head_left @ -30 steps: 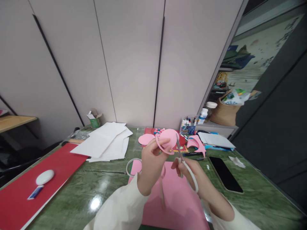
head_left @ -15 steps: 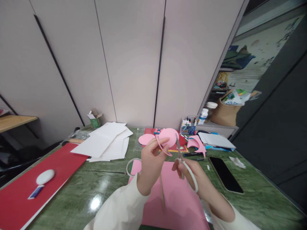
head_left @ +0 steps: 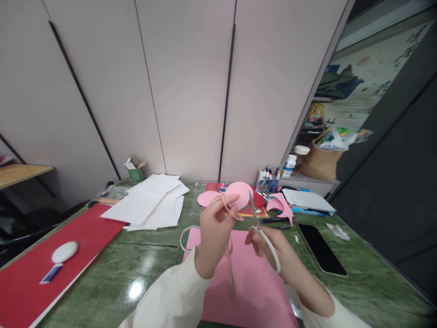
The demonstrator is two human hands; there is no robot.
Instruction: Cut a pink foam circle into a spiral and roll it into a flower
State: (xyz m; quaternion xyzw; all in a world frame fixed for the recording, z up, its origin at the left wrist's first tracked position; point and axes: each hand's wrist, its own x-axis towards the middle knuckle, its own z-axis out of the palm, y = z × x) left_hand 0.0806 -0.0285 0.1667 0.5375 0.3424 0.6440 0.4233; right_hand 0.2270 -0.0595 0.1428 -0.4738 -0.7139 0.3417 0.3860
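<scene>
Near the middle, my left hand (head_left: 217, 230) pinches a round pink paper piece (head_left: 238, 195), and a thin curved pink strip hangs along its lower left side. My right hand (head_left: 273, 246) is closed round the white handles of a pair of scissors (head_left: 255, 214). The blades meet the right edge of the round piece. Below both hands lies a large pink sheet (head_left: 252, 291) on the green table. Another pink oval (head_left: 207, 198) rests behind my left hand.
White papers (head_left: 146, 200) and a red sheet (head_left: 85, 237) lie left. A tape roll (head_left: 189, 239) sits beside the pink sheet. To the right are pink scraps (head_left: 280, 207), a black phone (head_left: 322, 249) and a pen holder (head_left: 268, 181).
The round pink piece and the scissors have shifted slightly to the left. Both hands have hardly moved and keep their grips.
</scene>
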